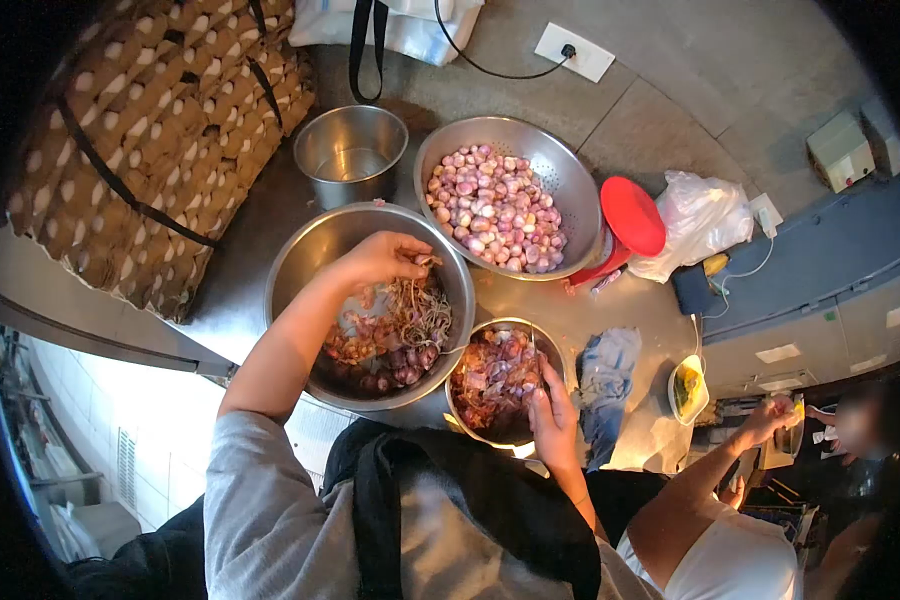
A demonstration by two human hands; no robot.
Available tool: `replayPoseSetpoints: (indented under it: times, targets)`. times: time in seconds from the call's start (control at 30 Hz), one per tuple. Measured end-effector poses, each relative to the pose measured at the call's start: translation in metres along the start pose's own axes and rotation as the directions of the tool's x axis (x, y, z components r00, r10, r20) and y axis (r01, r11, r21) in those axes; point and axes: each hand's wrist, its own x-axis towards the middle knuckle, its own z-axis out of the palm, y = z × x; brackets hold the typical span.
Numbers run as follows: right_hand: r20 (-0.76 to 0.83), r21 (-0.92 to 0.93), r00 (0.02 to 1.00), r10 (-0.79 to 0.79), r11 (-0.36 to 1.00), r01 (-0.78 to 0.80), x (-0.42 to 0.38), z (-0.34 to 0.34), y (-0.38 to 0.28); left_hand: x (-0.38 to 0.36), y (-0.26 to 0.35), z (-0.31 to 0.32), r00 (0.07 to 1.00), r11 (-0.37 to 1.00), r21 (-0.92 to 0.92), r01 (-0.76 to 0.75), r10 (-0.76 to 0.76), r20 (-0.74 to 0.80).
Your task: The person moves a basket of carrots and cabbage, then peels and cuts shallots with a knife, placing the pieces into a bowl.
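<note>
My left hand (382, 262) reaches over the large steel bowl (285, 290), its fingers pinched on a small dry brownish piece that looks like shallot stem. Beneath it in that bowl lie unpeeled shallots (400, 368) with dried stems and roots (417, 312), and loose skins. On the right side of the smaller steel bowl (560, 352), my right hand (550, 410) is closed around what looks like a small knife (533, 335); only a thin part of it shows. That bowl is full of reddish shallot skins (492, 370).
Peeled shallots (495, 205) fill a steel colander (577, 195) behind the bowls. A steel pot (350, 150), stacked egg trays (160, 140), a red lid (633, 215), a plastic bag (692, 225) and a blue cloth (610, 385) surround them. A co-worker's arm (705, 500) is at right.
</note>
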Motion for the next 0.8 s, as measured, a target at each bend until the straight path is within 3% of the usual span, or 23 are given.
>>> replayPoseSetpoints:
  times: [0.1,0.13,0.2,0.27,0.4,0.6,0.63,0.7,0.73,0.8]
  targets:
    - [0.012,-0.197,0.982,-0.188,0.962,0.187,0.005,-0.008,0.024,-0.003,0.009,-0.002,0.998,0.990,0.126,0.061,-0.059,-0.022]
    - [0.018,-0.228,0.972,-0.234,0.946,0.232,0.007,-0.008,0.026,-0.004,0.008,-0.001,0.999,0.994,0.111,0.019,-0.014,-0.046]
    - [0.019,-0.207,0.972,-0.236,0.950,0.234,0.008,-0.007,0.022,-0.004,0.002,0.001,0.992,0.994,0.083,-0.068,0.076,-0.096]
    - [0.017,-0.107,0.990,-0.141,0.984,0.142,0.003,-0.002,0.010,-0.003,0.001,0.000,0.991,0.998,-0.017,-0.055,0.053,-0.119]
    - [0.020,-0.058,0.996,-0.091,0.994,0.092,0.003,-0.002,0.003,-0.012,0.022,0.005,0.986,0.985,-0.133,0.106,-0.122,-0.117]
    - [-0.004,-0.077,0.995,-0.104,0.992,0.103,0.002,-0.004,0.009,-0.013,0.013,-0.002,0.980,0.975,-0.115,-0.190,0.180,-0.091]
    - [0.002,-0.086,0.993,-0.117,0.989,0.117,0.004,-0.004,0.008,-0.016,0.018,-0.001,0.967,0.973,0.174,-0.149,0.180,-0.180]
    - [0.019,-0.098,0.991,-0.132,0.986,0.133,0.006,-0.002,0.008,-0.024,0.029,-0.003,0.915,0.742,0.668,0.053,0.232,-0.331]
    - [0.022,-0.088,0.993,-0.119,0.989,0.121,0.006,-0.001,0.005,-0.019,0.014,-0.010,0.794,0.488,0.872,-0.049,0.549,-0.262]
    - [0.017,-0.060,0.995,-0.095,0.994,0.096,0.005,0.000,0.004,-0.018,0.009,-0.007,0.862,0.489,0.869,0.080,0.404,-0.307]
